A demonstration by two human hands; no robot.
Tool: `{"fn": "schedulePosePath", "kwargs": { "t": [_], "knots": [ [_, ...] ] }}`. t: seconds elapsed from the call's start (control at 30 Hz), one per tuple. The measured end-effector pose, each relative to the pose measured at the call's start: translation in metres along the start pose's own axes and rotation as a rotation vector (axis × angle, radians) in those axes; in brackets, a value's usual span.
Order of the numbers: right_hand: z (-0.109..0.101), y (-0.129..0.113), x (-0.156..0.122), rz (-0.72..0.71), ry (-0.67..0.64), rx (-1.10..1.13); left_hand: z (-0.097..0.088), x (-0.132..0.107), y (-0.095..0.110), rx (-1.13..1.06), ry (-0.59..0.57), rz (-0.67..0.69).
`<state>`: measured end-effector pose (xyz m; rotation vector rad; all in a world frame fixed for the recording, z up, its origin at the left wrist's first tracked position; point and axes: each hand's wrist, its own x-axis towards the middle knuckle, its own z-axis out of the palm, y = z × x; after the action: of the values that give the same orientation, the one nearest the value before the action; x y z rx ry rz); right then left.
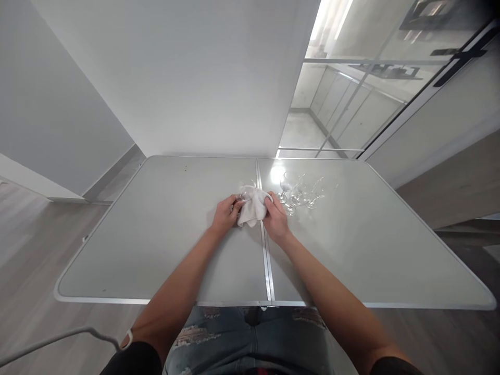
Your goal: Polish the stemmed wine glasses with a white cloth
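Over the middle of the table (187, 219), my left hand (225, 212) is closed around a clear drinking glass (246, 192), whose lower part is mostly hidden by cloth and fingers. A white cloth (253, 208) is bunched against the glass and hangs down between my hands. My right hand (276, 217) pinches the cloth at its right side, thumb on top. Just beyond the right hand, several clear stemmed glasses (292, 195) are grouped on the table; their outlines overlap and are hard to separate.
A metal seam (267, 265) crosses the folding table between its two halves. The far edge meets a white wall (187, 94). A glass-paned sliding door (339, 94) is at the back right. A grey cable (58, 341) runs near my left elbow.
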<state>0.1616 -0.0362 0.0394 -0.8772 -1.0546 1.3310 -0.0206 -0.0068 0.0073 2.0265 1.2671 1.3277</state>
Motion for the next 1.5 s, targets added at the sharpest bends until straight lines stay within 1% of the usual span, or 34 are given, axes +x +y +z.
{"fn": "schedulePosePath", "kwargs": {
  "t": [0.07, 0.17, 0.23, 0.33, 0.4, 0.47, 0.53, 0.57, 0.6, 0.7, 0.77, 0.83, 0.93, 1.03, 1.1, 1.17, 1.23, 1.37, 1.4, 1.43, 1.5],
  "knots": [
    [0.002, 0.003, -0.006, -0.117, -0.038, -0.178, -0.001, 0.001, 0.003, -0.002, 0.014, -0.007],
    [0.003, 0.007, -0.009, -0.378, -0.128, -0.449, -0.001, 0.000, 0.005, -0.010, 0.048, -0.002],
    [0.001, 0.007, -0.007, -0.528, -0.191, -0.585, 0.001, -0.001, 0.006, -0.014, 0.070, -0.008],
    [-0.004, 0.008, -0.002, -0.667, -0.263, -0.718, 0.003, -0.003, 0.005, 0.018, 0.060, 0.000],
    [-0.008, 0.009, -0.001, -0.733, -0.252, -0.781, 0.004, -0.005, 0.005, 0.083, 0.034, 0.030],
    [-0.012, 0.010, -0.003, -0.773, -0.149, -0.854, 0.005, -0.007, 0.005, 0.154, -0.009, 0.088],
    [-0.014, 0.012, -0.005, -0.773, -0.009, -0.928, 0.006, -0.009, 0.004, 0.201, -0.069, 0.170],
    [-0.015, 0.011, -0.006, -0.761, 0.035, -0.955, 0.006, -0.009, 0.004, 0.219, -0.094, 0.214],
    [-0.016, 0.011, -0.006, -0.747, 0.050, -0.974, 0.006, -0.010, 0.004, 0.235, -0.108, 0.257],
    [-0.015, 0.004, -0.004, -0.729, -0.025, -0.999, 0.007, -0.010, 0.003, 0.279, -0.088, 0.341],
    [-0.014, -0.003, 0.000, -0.715, -0.069, -1.005, 0.006, -0.009, 0.003, 0.299, -0.068, 0.363],
    [-0.013, -0.009, 0.003, -0.672, -0.088, -0.981, 0.006, -0.009, 0.004, 0.312, -0.068, 0.382],
    [-0.014, -0.017, 0.007, -0.531, -0.110, -0.854, 0.005, -0.010, 0.006, 0.325, -0.083, 0.418],
    [-0.019, -0.024, 0.011, -0.354, -0.188, -0.710, 0.004, -0.010, 0.008, 0.307, -0.080, 0.438],
    [-0.023, -0.027, 0.012, -0.284, -0.262, -0.676, 0.003, -0.010, 0.008, 0.272, -0.065, 0.436],
    [-0.027, -0.028, 0.013, -0.260, -0.314, -0.696, 0.002, -0.009, 0.008, 0.230, -0.047, 0.423],
    [-0.029, -0.027, 0.014, -0.307, -0.329, -0.746, 0.002, -0.009, 0.007, 0.197, -0.032, 0.407],
    [-0.030, -0.021, 0.017, -0.593, -0.343, -0.919, 0.003, -0.009, 0.004, 0.202, -0.027, 0.423],
    [-0.029, -0.020, 0.017, -0.645, -0.342, -0.955, 0.003, -0.009, 0.004, 0.211, -0.031, 0.437],
    [-0.029, -0.020, 0.018, -0.671, -0.330, -0.975, 0.003, -0.009, 0.005, 0.220, -0.036, 0.451],
    [-0.026, -0.020, 0.018, -0.651, -0.294, -0.963, 0.003, -0.009, 0.006, 0.233, -0.045, 0.472]
  ]
}}
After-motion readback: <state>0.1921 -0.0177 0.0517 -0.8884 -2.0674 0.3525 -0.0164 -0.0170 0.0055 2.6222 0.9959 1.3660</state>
